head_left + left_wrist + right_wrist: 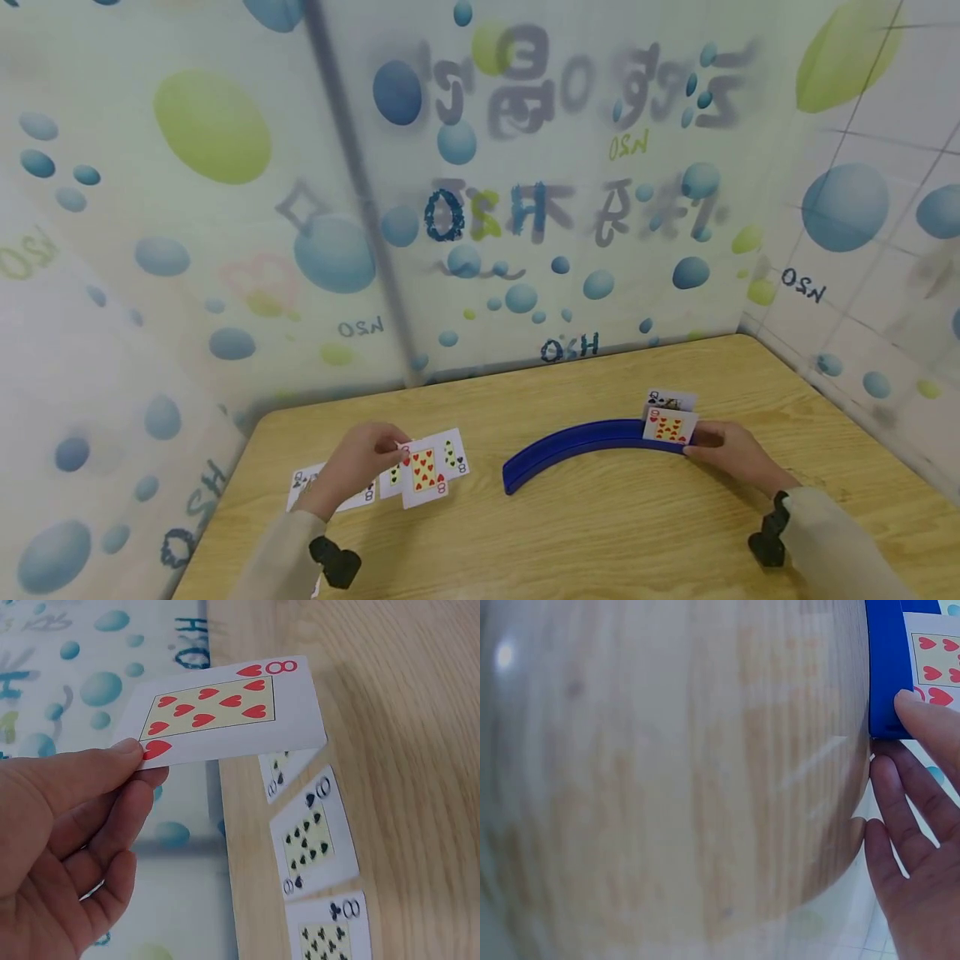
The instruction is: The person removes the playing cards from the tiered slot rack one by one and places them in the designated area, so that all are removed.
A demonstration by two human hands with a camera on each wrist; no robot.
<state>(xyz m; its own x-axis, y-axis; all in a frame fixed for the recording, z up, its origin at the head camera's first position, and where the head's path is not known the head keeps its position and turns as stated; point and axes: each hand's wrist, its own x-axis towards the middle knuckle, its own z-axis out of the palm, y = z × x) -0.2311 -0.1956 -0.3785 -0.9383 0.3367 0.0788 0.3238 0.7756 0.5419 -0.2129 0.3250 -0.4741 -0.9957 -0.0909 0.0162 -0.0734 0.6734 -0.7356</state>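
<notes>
My left hand (360,462) pinches the eight of hearts (214,712) at one corner between thumb and fingers. The card is raised over a row of face-up cards on the table, among them a spade card (313,832) and the eight of clubs (326,930). At the right end of the curved blue card holder (573,437), my right hand (731,454) grips it, thumb on the front and fingers behind. A heart card (670,427) stands upright in the holder there, with a black-suit picture card (670,400) behind it.
The wooden table (570,533) reaches back to a wall curtain (525,250) printed with blue and green bubbles. More face-up cards (360,500) lie at the left, partly hidden under my left forearm.
</notes>
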